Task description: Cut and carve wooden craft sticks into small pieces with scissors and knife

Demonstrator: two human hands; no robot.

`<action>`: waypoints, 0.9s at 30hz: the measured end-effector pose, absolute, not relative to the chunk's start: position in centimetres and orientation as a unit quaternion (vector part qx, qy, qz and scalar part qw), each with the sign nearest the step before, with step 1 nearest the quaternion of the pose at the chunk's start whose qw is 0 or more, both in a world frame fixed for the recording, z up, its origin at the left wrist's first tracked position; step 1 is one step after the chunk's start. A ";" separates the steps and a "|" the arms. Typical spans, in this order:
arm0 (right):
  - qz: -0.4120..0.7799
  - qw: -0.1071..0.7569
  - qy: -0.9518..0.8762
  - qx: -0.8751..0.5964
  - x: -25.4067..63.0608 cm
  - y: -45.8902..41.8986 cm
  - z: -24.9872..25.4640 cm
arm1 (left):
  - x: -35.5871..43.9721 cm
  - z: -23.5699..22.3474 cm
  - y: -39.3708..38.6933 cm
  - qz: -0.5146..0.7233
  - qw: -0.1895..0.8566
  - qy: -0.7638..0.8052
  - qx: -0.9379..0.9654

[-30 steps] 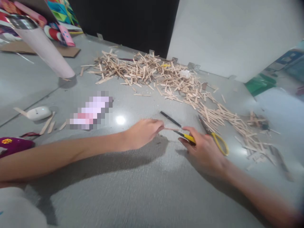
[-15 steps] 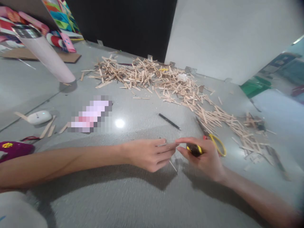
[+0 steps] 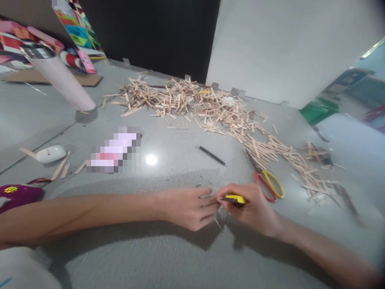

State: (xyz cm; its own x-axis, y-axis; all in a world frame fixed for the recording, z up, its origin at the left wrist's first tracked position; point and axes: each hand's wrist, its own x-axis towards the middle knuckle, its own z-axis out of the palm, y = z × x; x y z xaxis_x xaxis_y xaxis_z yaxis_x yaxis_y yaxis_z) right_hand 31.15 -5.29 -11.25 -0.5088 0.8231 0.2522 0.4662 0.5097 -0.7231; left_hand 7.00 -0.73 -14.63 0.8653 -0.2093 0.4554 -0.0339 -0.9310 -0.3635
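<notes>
My right hand [image 3: 252, 206] is closed round a yellow and black utility knife [image 3: 236, 199], whose tip points left at the fingertips of my other hand. My left hand [image 3: 189, 208] is seen from its back, fingers bent together. From under those fingers a thin wooden stick [image 3: 219, 225] sticks out, and its other end is hidden. The fingertips of both hands meet or nearly meet just above the grey table [image 3: 156, 261]. Right of my right hand lie scissors [image 3: 268, 185] with one red and one yellow handle. Beyond the hands is a slim black pen [image 3: 212, 155].
Many cut wooden sticks [image 3: 180, 96] are heaped along the back and down the right. A pink bottle [image 3: 61, 82] stands at the left, with a white mouse [image 3: 51, 154], a blurred-out pink object [image 3: 116, 150] and a purple item [image 3: 21, 196] nearer. A black and white panel [image 3: 252, 44] rises behind.
Both hands have come slightly lower in view, the thin stick along with the left. My right hand has turned the knife so that its tip now reaches the left fingertips.
</notes>
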 end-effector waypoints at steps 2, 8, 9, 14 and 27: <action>0.290 0.289 -0.805 -0.430 31.2 -5.1 -11.0 | 7.0 -14.6 -0.8 -0.242 0.176 0.061 -0.952; 0.212 0.277 -0.741 -0.574 33.0 -2.1 -10.7 | 7.0 -14.3 -0.7 -0.243 0.198 0.070 -0.947; 0.199 0.282 -0.720 -0.602 33.5 -1.3 -11.0 | 7.0 -14.4 -0.7 -0.244 0.201 0.070 -0.946; 0.237 0.297 -0.644 -0.665 35.6 1.7 -12.5 | 6.9 -14.8 -0.8 -0.247 0.205 0.060 -0.945; 0.732 0.002 -0.626 -0.269 30.4 1.2 -8.3 | 10.2 -13.8 -2.8 -0.254 0.042 0.039 -0.965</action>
